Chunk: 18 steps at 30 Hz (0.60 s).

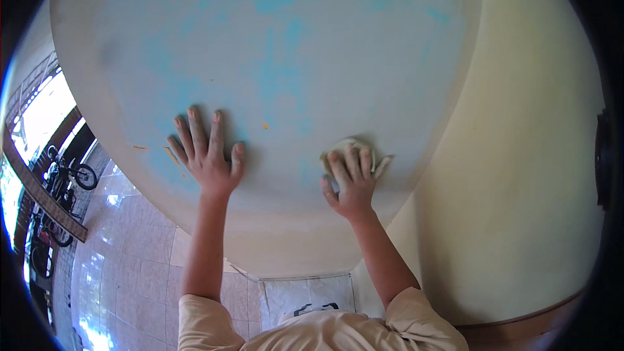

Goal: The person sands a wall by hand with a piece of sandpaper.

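My left hand (208, 156) lies palm down with spread fingers on a large grey wall surface (341, 73) that shows patchy turquoise paint. It holds nothing. Small orange-brown marks (171, 156) show beside its fingers. Farther right, my right hand (352, 183) presses a pale, roundish pad or folded sheet (348, 144) against the same surface, its fingers over the pad; the material cannot be told. The pad's underside is hidden.
A cream wall (507, 165) runs down the right side. Below are a glossy tiled floor (131, 263) and a whitish sheet-like cover (312, 295) in front of my body. Motorcycles (61, 183) stand outside at far left, behind a curved beam (46, 200).
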Tool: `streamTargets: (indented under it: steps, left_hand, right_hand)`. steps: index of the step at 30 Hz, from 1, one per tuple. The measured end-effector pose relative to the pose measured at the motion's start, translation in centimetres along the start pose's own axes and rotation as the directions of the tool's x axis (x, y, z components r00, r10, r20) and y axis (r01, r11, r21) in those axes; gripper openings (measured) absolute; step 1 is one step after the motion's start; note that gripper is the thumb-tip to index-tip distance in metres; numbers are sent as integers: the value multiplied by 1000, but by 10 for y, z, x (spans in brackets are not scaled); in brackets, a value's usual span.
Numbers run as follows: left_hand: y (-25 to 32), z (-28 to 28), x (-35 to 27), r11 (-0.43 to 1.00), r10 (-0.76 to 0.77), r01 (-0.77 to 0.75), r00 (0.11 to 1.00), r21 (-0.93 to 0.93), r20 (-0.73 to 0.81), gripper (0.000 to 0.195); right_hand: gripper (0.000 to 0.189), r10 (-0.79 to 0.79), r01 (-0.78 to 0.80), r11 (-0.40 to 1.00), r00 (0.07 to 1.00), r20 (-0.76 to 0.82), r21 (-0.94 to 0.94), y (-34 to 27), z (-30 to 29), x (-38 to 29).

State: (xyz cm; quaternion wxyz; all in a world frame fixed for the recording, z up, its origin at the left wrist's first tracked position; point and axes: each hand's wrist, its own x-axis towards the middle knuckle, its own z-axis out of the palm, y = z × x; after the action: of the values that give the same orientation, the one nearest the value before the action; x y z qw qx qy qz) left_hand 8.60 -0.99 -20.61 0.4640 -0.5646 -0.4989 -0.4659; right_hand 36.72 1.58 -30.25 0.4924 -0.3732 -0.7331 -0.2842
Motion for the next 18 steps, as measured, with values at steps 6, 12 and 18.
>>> streamTargets:
  steps: [6,12,18]
  left_hand:
    - [-5,-1,-22,999,-39,39,999,-16,5,62]
    - [-17,-19,-12,999,34,-33,993,-8,115,63]
    - [-73,-47,90,983,177,-180,981,31,75,67]
  right_hand:
    - [57,148,-146,988,988,-44,48,-50,0,70]
    - [55,-160,164,981,986,44,-103,-52,-9,99]
    - [57,-103,81,976,989,-102,-202,-30,-53,194]
